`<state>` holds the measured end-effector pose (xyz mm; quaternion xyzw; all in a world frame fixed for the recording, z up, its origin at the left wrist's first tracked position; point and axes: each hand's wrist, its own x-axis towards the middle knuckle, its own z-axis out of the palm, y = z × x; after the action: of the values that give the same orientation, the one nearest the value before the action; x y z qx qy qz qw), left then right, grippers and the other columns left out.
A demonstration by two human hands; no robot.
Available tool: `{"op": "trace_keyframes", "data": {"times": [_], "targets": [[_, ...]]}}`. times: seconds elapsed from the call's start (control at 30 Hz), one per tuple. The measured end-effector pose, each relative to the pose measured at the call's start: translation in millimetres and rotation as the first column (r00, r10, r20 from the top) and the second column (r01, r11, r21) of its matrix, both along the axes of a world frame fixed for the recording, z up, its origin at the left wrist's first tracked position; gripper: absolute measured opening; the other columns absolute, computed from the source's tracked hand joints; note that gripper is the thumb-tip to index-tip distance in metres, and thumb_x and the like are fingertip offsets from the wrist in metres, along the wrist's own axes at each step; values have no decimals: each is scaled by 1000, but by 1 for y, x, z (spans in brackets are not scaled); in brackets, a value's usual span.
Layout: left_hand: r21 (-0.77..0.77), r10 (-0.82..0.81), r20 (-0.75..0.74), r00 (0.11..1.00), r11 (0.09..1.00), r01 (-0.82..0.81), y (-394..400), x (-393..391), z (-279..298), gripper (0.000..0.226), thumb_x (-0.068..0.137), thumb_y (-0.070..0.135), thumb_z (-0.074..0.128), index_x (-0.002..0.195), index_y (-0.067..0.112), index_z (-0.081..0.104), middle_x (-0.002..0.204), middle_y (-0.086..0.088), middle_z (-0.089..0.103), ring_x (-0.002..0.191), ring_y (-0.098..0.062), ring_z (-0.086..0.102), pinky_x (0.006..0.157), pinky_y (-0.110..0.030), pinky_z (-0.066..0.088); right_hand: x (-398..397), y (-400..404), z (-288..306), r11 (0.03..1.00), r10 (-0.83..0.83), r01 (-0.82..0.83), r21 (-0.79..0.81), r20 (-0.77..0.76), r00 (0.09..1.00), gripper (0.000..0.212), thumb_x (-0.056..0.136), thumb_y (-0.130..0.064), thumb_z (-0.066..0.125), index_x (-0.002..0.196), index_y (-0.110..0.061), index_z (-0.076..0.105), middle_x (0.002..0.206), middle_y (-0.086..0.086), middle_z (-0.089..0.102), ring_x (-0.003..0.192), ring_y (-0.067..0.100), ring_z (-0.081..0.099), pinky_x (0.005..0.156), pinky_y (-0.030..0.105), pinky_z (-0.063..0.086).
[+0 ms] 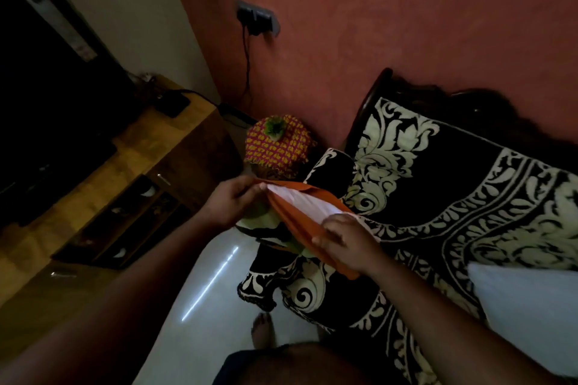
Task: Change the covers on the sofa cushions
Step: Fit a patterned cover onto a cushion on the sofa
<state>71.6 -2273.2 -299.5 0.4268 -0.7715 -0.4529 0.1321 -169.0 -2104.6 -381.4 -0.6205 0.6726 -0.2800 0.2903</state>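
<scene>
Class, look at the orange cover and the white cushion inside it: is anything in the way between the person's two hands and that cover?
Nothing visible. The left hand grips the orange cover at its open edge, the right hand rests on it lower down, and the white cushion shows inside.

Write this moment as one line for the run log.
step: cover on cushion | left hand: holds orange cover edge | right hand: grips cover | white cushion: partly inside

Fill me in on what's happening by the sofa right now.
A person stands at the sofa, which is draped in a black-and-cream patterned throw. Both hands hold an orange cushion cover with a white insert showing at its opening: the left hand grips one end, the right hand the other. A bare white cushion lies on the seat to the right.
</scene>
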Motion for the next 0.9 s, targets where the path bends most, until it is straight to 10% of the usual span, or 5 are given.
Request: {"op": "trace_keyframes", "data": {"times": [0.2, 0.43, 0.63, 0.8, 0.9], "targets": [[-116, -126, 78, 989, 984, 135, -21, 9, -12, 43, 83, 65, 59, 85, 23, 49, 70, 7, 55, 59, -6, 50, 54, -32, 43, -26, 25, 8, 956, -281, 250, 153, 245, 928, 54, 85, -72, 57, 91, -19, 67, 86, 4, 67, 82, 20, 66, 73, 37, 51], [-271, -378, 375, 846, 828, 490, -50, 30, -10, 47, 76, 80, 53, 83, 36, 66, 96, 9, 64, 83, -12, 63, 72, -34, 54, -59, -1, 33, 918, -350, 365, 155, -116, 930, 52, 84, -68, 62, 68, -19, 56, 66, 1, 58, 65, 19, 58, 61, 37, 46], [-60, -128, 178, 976, 988, 141, -50, 31, -11, 47, 87, 51, 67, 95, 6, 58, 79, -4, 59, 64, -12, 60, 58, -30, 51, -60, -72, 27, 906, -236, 349, 238, -401, 885, 49, 90, -67, 55, 107, -21, 63, 106, 4, 67, 104, 27, 61, 86, 39, 47], [-74, 19, 219, 975, 997, -2, -58, 23, -16, 31, 94, 28, 69, 102, 7, 48, 84, -9, 59, 65, -18, 58, 52, -25, 47, -13, -106, 33, 885, -352, 465, -35, -704, 617, 49, 91, -49, 60, 129, -19, 51, 133, 10, 50, 124, 32, 45, 103, 59, 38], [-93, 90, 233, 968, 993, -70, -66, 20, -18, 30, 95, 28, 68, 103, 9, 47, 84, -6, 59, 65, -17, 59, 50, -25, 47, 40, -91, 31, 973, -233, 189, -136, -586, 776, 66, 90, -72, 44, 132, -22, 50, 131, 6, 53, 123, 29, 49, 104, 61, 38]]}}
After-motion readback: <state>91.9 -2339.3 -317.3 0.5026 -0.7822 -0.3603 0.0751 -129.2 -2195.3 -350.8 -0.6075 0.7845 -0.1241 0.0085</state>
